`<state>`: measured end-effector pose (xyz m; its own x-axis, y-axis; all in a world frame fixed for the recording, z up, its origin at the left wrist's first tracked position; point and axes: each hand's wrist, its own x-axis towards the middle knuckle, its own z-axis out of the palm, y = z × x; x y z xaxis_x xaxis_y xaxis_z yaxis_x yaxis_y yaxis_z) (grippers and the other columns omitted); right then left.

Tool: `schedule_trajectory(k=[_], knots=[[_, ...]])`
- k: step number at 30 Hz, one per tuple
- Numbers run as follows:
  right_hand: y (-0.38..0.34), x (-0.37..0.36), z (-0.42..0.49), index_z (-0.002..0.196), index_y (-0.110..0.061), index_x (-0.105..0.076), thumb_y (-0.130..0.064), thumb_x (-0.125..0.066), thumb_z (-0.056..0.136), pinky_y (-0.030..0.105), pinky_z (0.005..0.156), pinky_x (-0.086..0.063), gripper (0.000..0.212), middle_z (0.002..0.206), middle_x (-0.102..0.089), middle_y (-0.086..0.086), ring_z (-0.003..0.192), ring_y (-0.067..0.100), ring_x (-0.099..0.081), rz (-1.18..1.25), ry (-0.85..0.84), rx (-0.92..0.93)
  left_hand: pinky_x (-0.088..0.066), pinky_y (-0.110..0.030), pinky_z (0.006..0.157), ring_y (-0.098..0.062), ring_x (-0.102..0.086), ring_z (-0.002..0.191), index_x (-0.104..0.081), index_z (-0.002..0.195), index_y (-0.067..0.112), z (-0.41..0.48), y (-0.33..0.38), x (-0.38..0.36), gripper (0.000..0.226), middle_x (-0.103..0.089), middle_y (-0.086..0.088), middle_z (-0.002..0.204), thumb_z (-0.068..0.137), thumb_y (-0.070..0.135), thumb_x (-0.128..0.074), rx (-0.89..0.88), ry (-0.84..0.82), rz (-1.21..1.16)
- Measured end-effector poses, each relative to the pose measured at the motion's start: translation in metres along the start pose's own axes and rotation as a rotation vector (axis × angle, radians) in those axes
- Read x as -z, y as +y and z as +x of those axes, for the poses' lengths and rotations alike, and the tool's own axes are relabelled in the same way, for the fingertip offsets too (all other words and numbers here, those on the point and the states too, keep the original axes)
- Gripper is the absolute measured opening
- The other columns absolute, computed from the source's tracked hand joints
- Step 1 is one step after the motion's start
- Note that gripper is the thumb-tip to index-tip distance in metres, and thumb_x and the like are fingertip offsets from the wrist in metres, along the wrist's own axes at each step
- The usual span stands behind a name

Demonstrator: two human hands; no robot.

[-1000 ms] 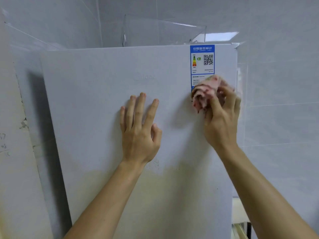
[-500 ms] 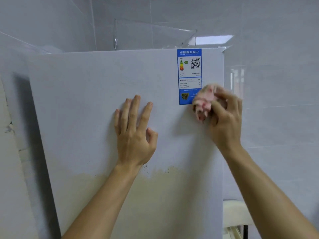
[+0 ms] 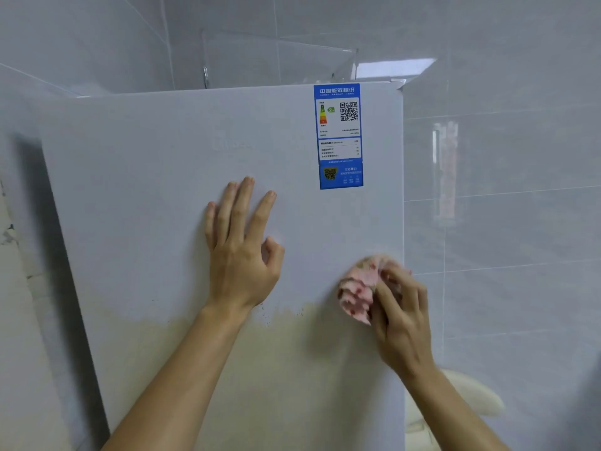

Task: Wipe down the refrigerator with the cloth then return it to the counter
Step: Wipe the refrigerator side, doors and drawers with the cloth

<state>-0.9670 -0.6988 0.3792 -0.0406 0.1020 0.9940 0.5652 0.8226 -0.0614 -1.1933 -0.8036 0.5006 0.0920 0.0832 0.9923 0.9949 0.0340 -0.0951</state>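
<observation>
Wiping step in hand: the right hand [image 3: 403,317] grip pinches the bunched pink cloth [image 3: 359,289] and presses it on the refrigerator [image 3: 156,196] door near its right edge, just above the yellowish stained band [image 3: 276,369]. Left hand [image 3: 242,255] lies flat on the door, fingers spread, holding nothing, likely bracing. Farther up, the blue energy label [image 3: 340,135] sits well above the cloth. Clear box [image 3: 276,63] on top, tiled wall [image 3: 507,157] behind. Next move probably needs firm downward strokes into the stained band. Table not in view; return comes later.
</observation>
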Motion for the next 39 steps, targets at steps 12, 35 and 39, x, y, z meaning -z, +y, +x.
schedule_trajectory(k=[12, 35, 39], knots=[[-0.024, -0.018, 0.1, 0.125, -0.009, -0.074, -0.008, -0.063, 0.099, 0.035, 0.076, -0.046, 0.028, 0.117, -0.058, 0.011, 0.099, 0.033, -0.054, 0.089, 0.165, -0.074, -0.006, -0.05, 0.131, -0.025, -0.017, 0.161, -0.046, 0.157, 0.02, -0.013, -0.005, 0.01, 0.071, -0.026, -0.006, 0.172, 0.087, 0.018, -0.059, 0.02, -0.103, 0.016], [-0.05, -0.03, 0.018, 0.084, -0.008, -0.067, 0.007, -0.07, 0.075, 0.028, 0.07, -0.041, 0.018, 0.096, -0.041, -0.002, 0.083, 0.024, -0.047, 0.2, 0.122, -0.047, -0.01, -0.051, 0.131, -0.027, -0.018, 0.161, -0.048, 0.156, 0.021, -0.023, -0.027, 0.02, 0.065, -0.027, -0.007, 0.172, 0.092, 0.024, -0.053, 0.037, -0.097, 0.045], [-0.062, -0.03, 0.047, 0.084, -0.001, -0.074, 0.004, -0.066, 0.083, 0.021, 0.076, -0.039, 0.009, 0.104, -0.05, -0.001, 0.087, 0.026, -0.054, 0.203, 0.098, -0.027, -0.01, -0.053, 0.131, -0.026, -0.015, 0.162, -0.046, 0.157, 0.02, -0.023, -0.043, 0.029, 0.064, -0.025, -0.007, 0.172, 0.094, 0.025, -0.051, 0.051, -0.11, 0.039]])
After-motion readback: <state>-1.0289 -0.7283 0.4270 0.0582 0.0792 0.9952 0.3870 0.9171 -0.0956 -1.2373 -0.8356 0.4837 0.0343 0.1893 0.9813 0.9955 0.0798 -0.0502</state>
